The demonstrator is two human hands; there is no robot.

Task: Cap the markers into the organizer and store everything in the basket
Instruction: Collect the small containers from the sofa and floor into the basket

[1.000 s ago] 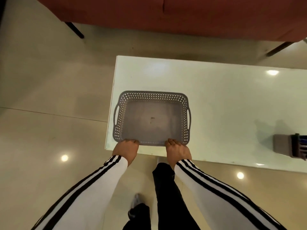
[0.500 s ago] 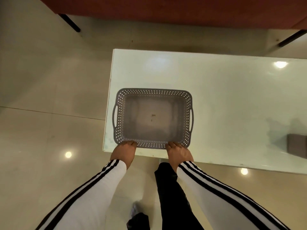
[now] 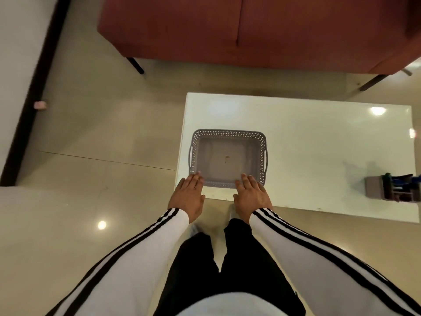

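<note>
Basket (image 3: 227,133) now released; both hands' fingers lie flat, no longer gripping.

From above I see the grey perforated basket (image 3: 227,156) sitting empty near the left end of the white table (image 3: 319,156). My left hand (image 3: 188,197) and right hand (image 3: 250,197) lie flat with fingers spread, their tips at the basket's near rim. The organizer (image 3: 391,188) with markers stands well apart at the table's right edge, and a red sofa (image 3: 250,30) fills the far side.
</note>
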